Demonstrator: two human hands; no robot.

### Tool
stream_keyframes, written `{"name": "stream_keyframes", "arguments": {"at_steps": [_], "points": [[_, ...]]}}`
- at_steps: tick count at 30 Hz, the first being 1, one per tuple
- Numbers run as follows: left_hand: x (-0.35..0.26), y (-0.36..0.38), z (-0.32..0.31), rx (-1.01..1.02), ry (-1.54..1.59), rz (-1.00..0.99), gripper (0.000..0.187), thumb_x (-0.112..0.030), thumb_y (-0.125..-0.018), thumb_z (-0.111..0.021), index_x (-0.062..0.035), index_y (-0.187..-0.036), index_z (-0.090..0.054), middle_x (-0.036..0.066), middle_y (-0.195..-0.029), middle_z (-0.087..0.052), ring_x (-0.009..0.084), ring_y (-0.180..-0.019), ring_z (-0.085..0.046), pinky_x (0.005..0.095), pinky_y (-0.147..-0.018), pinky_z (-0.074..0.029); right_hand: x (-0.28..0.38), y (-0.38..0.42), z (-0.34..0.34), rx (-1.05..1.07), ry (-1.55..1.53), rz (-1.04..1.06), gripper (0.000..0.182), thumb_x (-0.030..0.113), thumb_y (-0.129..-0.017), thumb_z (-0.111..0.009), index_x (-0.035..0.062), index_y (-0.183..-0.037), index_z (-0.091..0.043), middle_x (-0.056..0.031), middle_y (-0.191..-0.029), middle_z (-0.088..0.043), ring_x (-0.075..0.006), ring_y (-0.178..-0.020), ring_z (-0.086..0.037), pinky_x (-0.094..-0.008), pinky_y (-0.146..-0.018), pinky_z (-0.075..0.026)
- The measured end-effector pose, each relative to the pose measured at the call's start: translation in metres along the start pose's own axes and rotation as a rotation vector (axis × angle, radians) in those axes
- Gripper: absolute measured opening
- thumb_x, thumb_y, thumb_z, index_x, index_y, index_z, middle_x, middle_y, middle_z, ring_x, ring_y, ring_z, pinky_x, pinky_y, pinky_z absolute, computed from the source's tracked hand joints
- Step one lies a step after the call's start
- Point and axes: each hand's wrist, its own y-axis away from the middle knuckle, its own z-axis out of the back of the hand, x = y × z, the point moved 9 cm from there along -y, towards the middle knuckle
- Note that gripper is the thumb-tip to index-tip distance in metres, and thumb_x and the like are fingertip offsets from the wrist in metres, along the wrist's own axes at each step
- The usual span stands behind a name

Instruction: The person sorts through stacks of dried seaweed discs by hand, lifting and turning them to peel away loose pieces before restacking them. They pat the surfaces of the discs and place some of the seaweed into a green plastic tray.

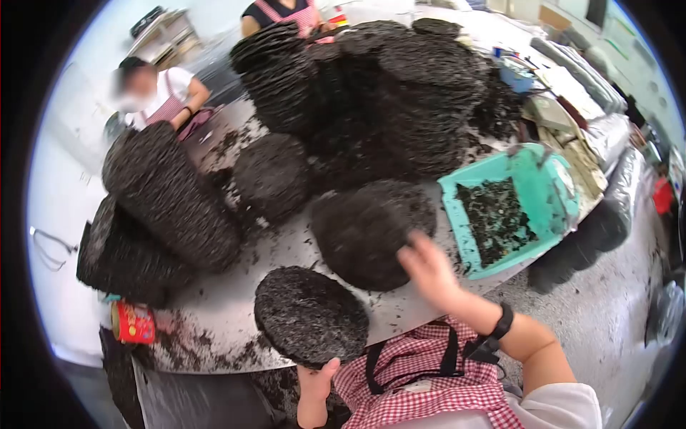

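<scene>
My left hand (319,380) grips the lower edge of a round dark seaweed cake (311,314), thumb on its upper face, tilted up near the table's front edge. My right hand (431,270) is smeared by motion, its fingers stretched out over the right edge of another flat round of seaweed (361,236). That round overlaps a further dark round behind it. Just to the right of my right hand stands a turquoise basin (469,247) with loose dark flakes in it.
Tall stacks of seaweed rounds (429,100) fill the table's back. More stacks (171,193) lean at left, by a red tin (133,323). Crumbs litter the white table (236,307). Two people in checked aprons work across it, one person (161,93) at the left. Black bags (586,243) lie right.
</scene>
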Motion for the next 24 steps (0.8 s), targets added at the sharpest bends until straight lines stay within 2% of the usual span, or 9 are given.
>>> {"name": "stream_keyframes", "arguments": {"at_steps": [1, 3, 7, 11, 14, 16, 18, 21, 24], "points": [[0.001, 0.001, 0.000, 0.007, 0.001, 0.028, 0.067, -0.002, -0.071, -0.075, 0.0024, -0.127, -0.041, 0.011, -0.120, -0.053, 0.0222, -0.109, -0.053, 0.0359, -0.095, -0.041, -0.028, -0.012, 0.017, -0.168, -0.035, 0.071, 0.056, 0.013, -0.086, -0.058, -0.0034, -0.134, -0.035, -0.0239, -0.126, -0.049, -0.0323, -0.117, -0.050, -0.0378, -0.098, -0.039], [0.001, -0.001, -0.005, 0.038, 0.008, 0.033, 0.065, -0.003, -0.071, -0.076, 0.0025, -0.126, -0.042, 0.012, -0.119, -0.054, 0.0218, -0.107, -0.054, 0.0356, -0.094, -0.042, -0.019, -0.004, 0.043, -0.405, 0.305, 0.203, 0.064, 0.010, -0.083, -0.061, -0.0032, -0.137, -0.030, -0.0228, -0.134, -0.040, -0.0349, -0.125, -0.039, -0.0403, -0.104, -0.033], [0.002, -0.006, -0.019, 0.104, 0.009, 0.024, 0.061, -0.003, -0.072, -0.075, 0.0027, -0.124, -0.044, 0.011, -0.119, -0.054, 0.0204, -0.107, -0.054, 0.0347, -0.093, -0.043, 0.042, 0.045, -0.040, 0.349, 0.077, 0.309, 0.065, 0.022, -0.080, -0.070, 0.0003, -0.133, -0.039, -0.0191, -0.136, -0.041, -0.0312, -0.127, -0.040, -0.0414, -0.106, -0.032], [0.002, -0.006, -0.024, 0.126, 0.004, -0.024, 0.061, -0.002, -0.073, -0.075, 0.0024, -0.125, -0.044, 0.010, -0.119, -0.054, 0.0189, -0.107, -0.054, 0.0338, -0.093, -0.044, 0.066, 0.082, -0.094, 0.570, 0.165, 0.518, 0.057, 0.018, -0.084, -0.063, 0.0033, -0.134, -0.041, -0.0184, -0.135, -0.045, -0.0318, -0.123, -0.046, -0.0390, -0.101, -0.040], [-0.010, -0.007, -0.015, 0.087, 0.132, -0.032, 0.058, 0.000, -0.075, -0.070, -0.0003, -0.127, -0.044, 0.009, -0.120, -0.053, 0.0198, -0.108, -0.054, 0.0347, -0.094, -0.043, 0.049, 0.054, -0.068, 0.343, -0.093, 0.283, 0.041, 0.011, -0.088, -0.055, 0.0040, -0.128, -0.049, -0.0187, -0.117, -0.059, -0.0308, -0.104, -0.061, -0.0362, -0.086, -0.050], [-0.008, -0.007, 0.006, -0.022, 0.186, 0.001, 0.056, 0.000, -0.078, -0.063, -0.0017, -0.130, -0.041, 0.011, -0.124, -0.051, 0.0237, -0.112, -0.051, 0.0399, -0.096, -0.042, 0.018, 0.035, -0.024, 0.115, -0.062, -0.215, 0.038, 0.018, -0.093, -0.053, -0.0043, -0.123, -0.051, -0.0194, -0.112, -0.062, -0.0222, -0.101, -0.061, -0.0313, -0.085, -0.048], [-0.001, -0.007, 0.027, -0.131, 0.285, 0.076, 0.057, -0.001, -0.081, -0.056, -0.0037, -0.134, -0.036, 0.012, -0.128, -0.047, 0.0268, -0.115, -0.049, 0.0453, -0.097, -0.041, -0.033, 0.007, 0.011, -0.103, -0.278, -0.102, 0.046, 0.019, -0.091, -0.057, -0.0068, -0.128, -0.046, -0.0203, -0.119, -0.057, -0.0235, -0.112, -0.053, -0.0330, -0.094, -0.043], [-0.010, -0.016, 0.034, -0.260, 0.344, 0.019, 0.040, -0.007, -0.083, -0.054, -0.0012, -0.122, -0.047, 0.010, -0.113, -0.056, 0.0254, -0.103, -0.057, 0.0438, -0.087, -0.047, -0.055, 0.001, 0.063, -0.399, -0.055, -0.106, 0.044, 0.012, -0.088, -0.058, 0.0019, -0.129, -0.045, -0.0107, -0.128, -0.043, -0.0190, -0.109, -0.045, -0.0299, -0.086, -0.045], [-0.025, -0.027, 0.023, -0.257, 0.309, -0.061, 0.040, -0.003, -0.083, -0.052, -0.0016, -0.123, -0.045, 0.010, -0.119, -0.054, 0.0248, -0.107, -0.055, 0.0422, -0.091, -0.044, -0.067, 0.009, 0.079, -0.384, -0.040, -0.099, 0.038, 0.010, -0.087, -0.058, 0.0058, -0.125, -0.049, -0.0061, -0.120, -0.042, -0.0157, -0.101, -0.043, -0.0286, -0.082, -0.045]]}}
